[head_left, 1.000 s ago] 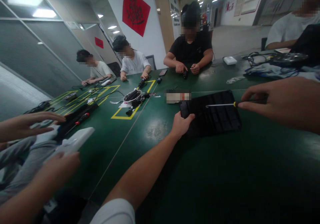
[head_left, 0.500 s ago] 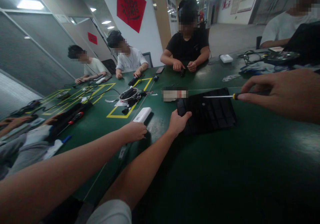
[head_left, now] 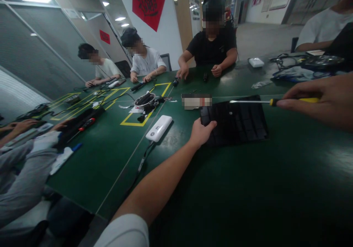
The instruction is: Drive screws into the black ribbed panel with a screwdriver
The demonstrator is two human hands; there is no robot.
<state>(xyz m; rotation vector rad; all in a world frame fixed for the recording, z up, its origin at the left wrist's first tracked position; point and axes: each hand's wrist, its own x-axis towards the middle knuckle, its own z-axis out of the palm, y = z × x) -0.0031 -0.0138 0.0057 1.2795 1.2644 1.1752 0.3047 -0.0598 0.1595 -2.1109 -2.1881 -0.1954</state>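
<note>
My left hand grips the left edge of a flat black ribbed panel, its thumb lying on top. A small round shiny spot, like a screw head, shows near the panel's upper part. From the right, my right hand holds a screwdriver with a yellow and black handle. Its thin metal shaft points left across the panel's upper edge; whether the tip touches is unclear. Just behind the panel lies a small pale box, partly blurred out. Left of my forearm rests a white power bank with a cable attached.
Around the green table sit several other people. A metal ring with black parts lies by yellow tape. A red-handled screwdriver is at the left. Cables and a clear bag lie at the far right.
Another person's arm, which was over the power bank, has withdrawn, leaving it on the table. The view has shifted slightly. My hands keep their holds on the panel and screwdriver.
</note>
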